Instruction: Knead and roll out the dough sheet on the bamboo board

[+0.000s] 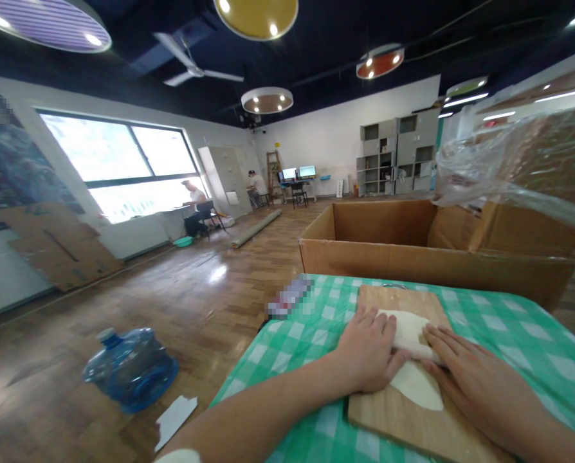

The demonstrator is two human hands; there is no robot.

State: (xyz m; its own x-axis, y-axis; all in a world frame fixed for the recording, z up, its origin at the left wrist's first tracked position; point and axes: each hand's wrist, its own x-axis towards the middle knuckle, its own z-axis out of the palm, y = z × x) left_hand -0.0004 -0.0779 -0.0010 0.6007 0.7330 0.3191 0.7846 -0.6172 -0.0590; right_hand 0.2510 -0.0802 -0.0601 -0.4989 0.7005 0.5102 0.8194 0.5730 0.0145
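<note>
A thin sheet of pale dough (420, 386) lies on a wooden cutting board (388, 415), reaching out on the near and far sides of a whitish rolling pin (415, 348). My left hand (368, 350) covers the left end of the pin, fingers over its far side and thumb on the near side. Over the right end rests my right hand (475, 373), its fingers pointing forward and left, thumb nearer to me. The pin's ends are hidden under both hands, and its middle shows between them, pressed against the dough.
A green checked cloth (509, 341) covers the table. A blurred-out phone-like object (290, 297) lies at its left edge. Beyond stands a large cardboard box (388, 254). On the floor are a blue water jug (130, 370) and white paper (176, 421). Two people sit far back.
</note>
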